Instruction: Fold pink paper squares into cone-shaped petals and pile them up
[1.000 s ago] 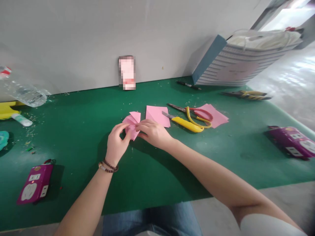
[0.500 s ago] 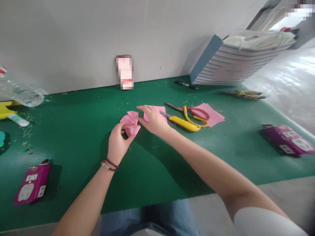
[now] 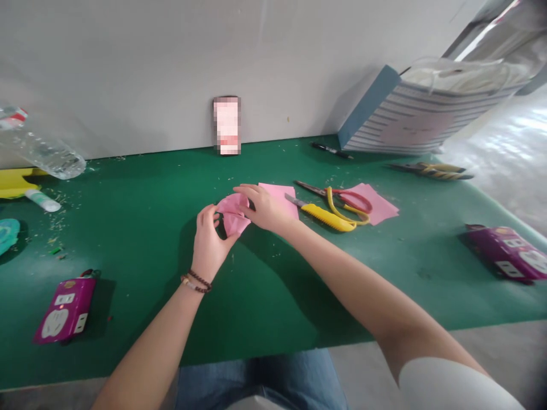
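Observation:
A folded piece of pink paper [image 3: 234, 212] is held just above the green table between my two hands. My left hand [image 3: 210, 236] grips its left and lower edges, fingers above and thumb below. At its upper right, my right hand [image 3: 262, 206] pinches the paper between thumb and fingers. Behind the right hand lies a flat pink sheet [image 3: 287, 195], partly covered. A yellow-handled utility knife [image 3: 327, 216] rests with its blade on that sheet. Beside it are scissors [image 3: 342, 199] with red and yellow handles, lying partly over more pink paper [image 3: 376, 204].
A phone [image 3: 227, 125] leans on the wall behind the green table [image 3: 239, 319]. Rightward are a pen [image 3: 331, 150], a striped paper bag [image 3: 410, 117], pliers [image 3: 433, 169] and a purple box [image 3: 510, 253]. Leftward are a plastic bottle [image 3: 47, 151], a glue stick [image 3: 43, 200] and another purple box [image 3: 66, 310].
My right hand has moved left onto the folded paper and now grips it. The paper's fanned upper part has been pressed into a rounder shape. The view has shifted slightly left.

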A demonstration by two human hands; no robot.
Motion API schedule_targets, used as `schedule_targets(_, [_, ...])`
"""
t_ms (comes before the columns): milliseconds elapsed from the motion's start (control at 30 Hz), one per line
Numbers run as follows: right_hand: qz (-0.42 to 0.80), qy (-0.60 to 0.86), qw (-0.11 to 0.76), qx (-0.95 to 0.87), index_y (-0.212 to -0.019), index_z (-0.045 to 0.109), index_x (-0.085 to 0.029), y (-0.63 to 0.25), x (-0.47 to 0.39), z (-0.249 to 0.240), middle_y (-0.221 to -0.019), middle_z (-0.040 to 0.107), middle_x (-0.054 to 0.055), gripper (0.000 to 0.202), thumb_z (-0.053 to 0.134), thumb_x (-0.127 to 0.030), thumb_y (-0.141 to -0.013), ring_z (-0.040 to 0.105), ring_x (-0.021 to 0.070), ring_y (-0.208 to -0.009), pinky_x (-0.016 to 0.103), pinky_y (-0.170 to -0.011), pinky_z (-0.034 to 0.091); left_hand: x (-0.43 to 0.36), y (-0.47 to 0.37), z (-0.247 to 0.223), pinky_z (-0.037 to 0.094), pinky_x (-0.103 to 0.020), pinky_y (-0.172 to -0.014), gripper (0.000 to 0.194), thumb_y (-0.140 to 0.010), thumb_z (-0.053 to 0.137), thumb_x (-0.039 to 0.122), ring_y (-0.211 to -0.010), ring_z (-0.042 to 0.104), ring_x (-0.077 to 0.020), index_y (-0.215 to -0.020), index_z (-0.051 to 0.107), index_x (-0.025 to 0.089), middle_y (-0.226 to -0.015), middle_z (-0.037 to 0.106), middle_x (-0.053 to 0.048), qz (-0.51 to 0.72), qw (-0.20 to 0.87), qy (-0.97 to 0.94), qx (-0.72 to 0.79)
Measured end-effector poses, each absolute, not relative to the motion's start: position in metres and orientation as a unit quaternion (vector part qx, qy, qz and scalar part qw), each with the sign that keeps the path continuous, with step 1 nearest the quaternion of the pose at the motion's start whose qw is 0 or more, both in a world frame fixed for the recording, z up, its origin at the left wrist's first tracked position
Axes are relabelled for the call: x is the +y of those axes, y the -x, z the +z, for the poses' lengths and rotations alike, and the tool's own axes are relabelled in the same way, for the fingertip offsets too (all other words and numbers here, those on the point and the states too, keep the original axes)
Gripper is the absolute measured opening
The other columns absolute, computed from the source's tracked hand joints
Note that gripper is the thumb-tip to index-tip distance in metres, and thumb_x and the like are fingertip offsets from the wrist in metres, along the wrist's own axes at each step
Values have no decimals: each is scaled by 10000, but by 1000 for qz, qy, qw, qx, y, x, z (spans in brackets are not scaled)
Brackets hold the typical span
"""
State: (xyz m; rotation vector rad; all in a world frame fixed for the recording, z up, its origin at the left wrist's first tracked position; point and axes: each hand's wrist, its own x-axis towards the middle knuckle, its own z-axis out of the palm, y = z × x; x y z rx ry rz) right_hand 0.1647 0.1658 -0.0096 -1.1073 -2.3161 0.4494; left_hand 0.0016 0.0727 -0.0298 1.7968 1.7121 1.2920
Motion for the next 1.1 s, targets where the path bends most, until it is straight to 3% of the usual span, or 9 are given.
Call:
schedule_targets(133, [110, 436, 270, -851, -1298, 575, -193, -205, 159, -3, -1331, 609, 119, 450, 513, -127, -857, 556, 285, -1247, 510, -1039, 461, 72, 0, -25, 547, -454, -957, 648, -685, 814, 186, -1146, 582, -259, -1215, 441, 205, -1321, 463, -138, 453, 158, -633, 608])
schedule_targets(233, [58, 449, 206, -867, -1200, 646, -160, -240, 151, -8, -1207, 685, 129, 356, 617, -221, -850, 594, 329, -1187, 531, -1031, 459, 68, -2, -19, 529, -438, -938, 493, -721, 784, 216, -1164, 531, -269, -1095, 466, 182, -1230, 505, -139, 463, 78, -641, 607])
schedule_targets(367, [4, 433, 150, -889, -1227, 623, -156, -260, 145, -18, -1246, 668, 153, 387, 656, -276, -860, 619, 331, -1167, 532, -1028, 453, 57, -11, -13, 491, -320, -733, 219, -812, 676, 188, -843, 537, -183, -833, 458, 201, -872, 534, -39, 420, -10, -700, 577])
schedule_targets(467, [-9, 392, 127, -911, -1113, 671, -173, -258, 145, -17, -1109, 730, 122, 231, 591, -227, -904, 672, 288, -1072, 473, -1025, 453, 47, -18, -12, 364, -261, -561, 310, -849, 622, 164, -599, 437, -124, -653, 386, 210, -638, 429, 38, 374, 7, -747, 550])
schedule_targets(567, [-10, 381, 125, -916, -941, 707, -190, -255, 145, -13, -953, 758, 81, 176, 532, -186, -921, 701, 239, -950, 391, -979, 476, 42, -23, -13, 272, -271, -505, 379, -876, 576, 161, -521, 365, -110, -587, 337, 207, -567, 364, 50, 346, 23, -779, 522])
schedule_targets(700, [-34, 438, 154, -885, -817, 707, -186, -256, 143, -10, -742, 731, 76, 281, 449, -159, -925, 691, 219, -736, 370, -833, 512, 38, -31, -15, 277, -281, -510, 398, -898, 548, 200, -509, 376, -107, -555, 347, 200, -548, 384, 46, 312, 66, -834, 449])
schedule_targets(833, [-68, 517, 214, -826, -935, 711, -160, -262, 136, -2, -784, 738, 107, 328, 399, -254, -971, 696, 246, -733, 343, -650, 497, 33, -38, -14, 283, -273, -505, 427, -911, 569, 287, -505, 401, -98, -548, 366, 192, -536, 410, 46, 305, 106, -845, 426])
schedule_targets(967, [-73, 516, 301, -799, -921, 710, -216, -270, 109, 16, -796, 754, 60, 265, 474, -325, -974, 709, 220, -727, 318, -635, 503, 31, -36, -12, 293, -246, -472, 460, -888, 618, 406, -475, 394, -89, -564, 366, 197, -524, 399, 56, 332, 125, -792, 497])
schedule_targets(1100, [-6, 416, 306, -856, -915, 698, -236, -271, 62, 17, -908, 773, 42, 143, 560, -257, -942, 728, 205, -809, 327, -746, 549, 32, -33, -10, 448, -209, -498, 289, -848, 661, 445, -550, 556, -93, -800, 522, 197, -697, 584, 29, 362, 227, -709, 561])
